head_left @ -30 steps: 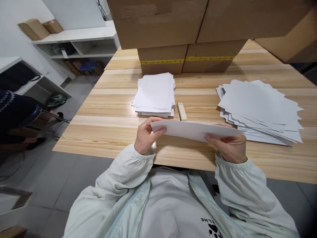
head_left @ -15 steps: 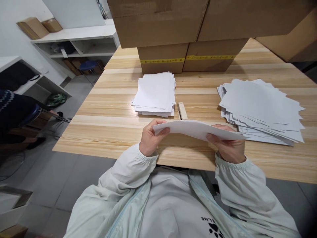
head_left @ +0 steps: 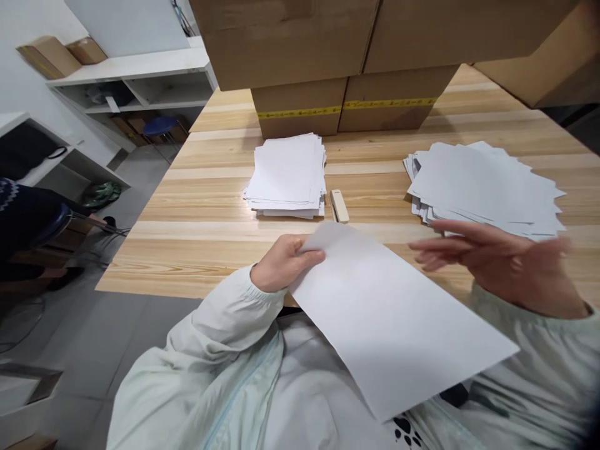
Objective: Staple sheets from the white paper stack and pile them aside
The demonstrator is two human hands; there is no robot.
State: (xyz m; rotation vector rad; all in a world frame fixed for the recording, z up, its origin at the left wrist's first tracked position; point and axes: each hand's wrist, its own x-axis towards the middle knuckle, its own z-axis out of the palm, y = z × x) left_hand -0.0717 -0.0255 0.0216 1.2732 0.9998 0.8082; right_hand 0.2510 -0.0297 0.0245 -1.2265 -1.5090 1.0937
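Left hand (head_left: 281, 265) pinches blank sheet (head_left: 394, 319), frame centre; right hand (head_left: 506, 262) spread open, blurred. Stapler (head_left: 339, 205), paper stacks (head_left: 287, 175) beyond on bench (head_left: 201, 237).

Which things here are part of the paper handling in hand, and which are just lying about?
In hand:
left hand, pinching the white sheet by a corner
right hand, open, off the sheet
neat paper stack
fanned paper stack
stapler

Lying about:
cardboard boxes
white shelving
blue stool
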